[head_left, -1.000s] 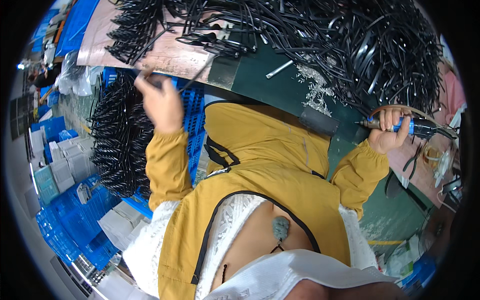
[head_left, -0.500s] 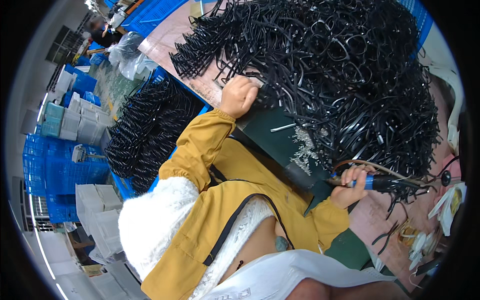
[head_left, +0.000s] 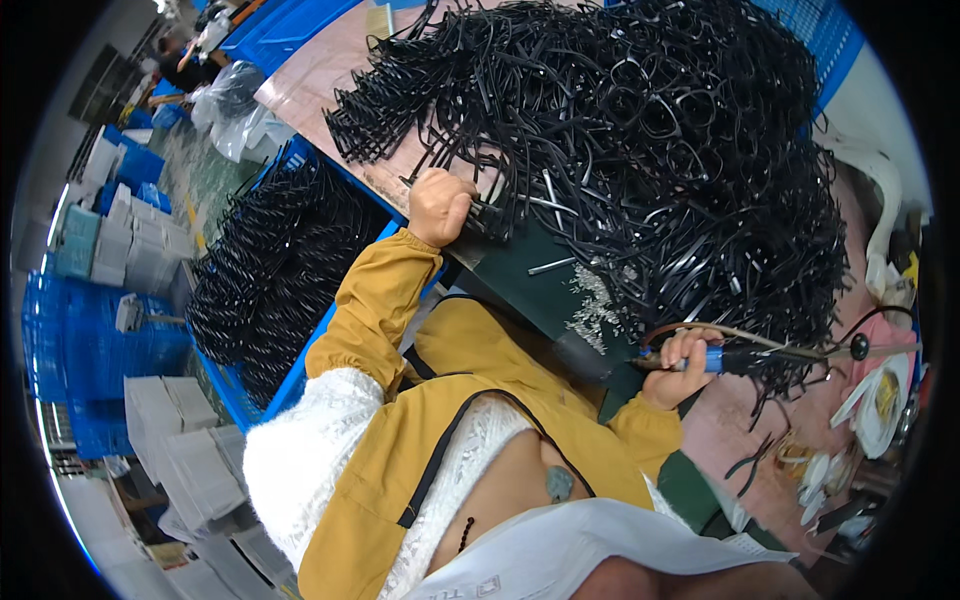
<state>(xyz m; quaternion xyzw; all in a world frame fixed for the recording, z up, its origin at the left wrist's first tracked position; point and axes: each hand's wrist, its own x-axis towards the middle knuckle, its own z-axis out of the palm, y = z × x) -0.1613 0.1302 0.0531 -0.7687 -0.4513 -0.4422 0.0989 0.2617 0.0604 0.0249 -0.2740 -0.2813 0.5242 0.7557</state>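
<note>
A big tangled heap of black eyeglass frames [head_left: 650, 120] covers the far side of the table. My left hand [head_left: 440, 208] is closed at the heap's near left edge. From its fingers a black eyeglass frame [head_left: 486, 217] sticks out to the right, partly hidden by the hand. My right hand [head_left: 680, 368] is wrapped around an electric screwdriver [head_left: 714, 359] with a blue band and a black body, its tip pointing left. Between the hands, small silver screws [head_left: 594, 312] lie scattered on a dark green mat [head_left: 515, 268]. A short metal rod [head_left: 551, 266] rests beside them.
To the left, a blue crate [head_left: 335, 340] holds many stacked black frames [head_left: 280, 280]. Stacked blue crates [head_left: 95, 345] and white boxes [head_left: 185, 450] stand further left. A brown cord [head_left: 765, 342] runs from the screwdriver. Small plastic bags [head_left: 825, 480] lie at the right.
My left hand has shifted a little left and toward me with the eyeglass frame. My right hand keeps its grip on the screwdriver. The whole view has swung slightly.
</note>
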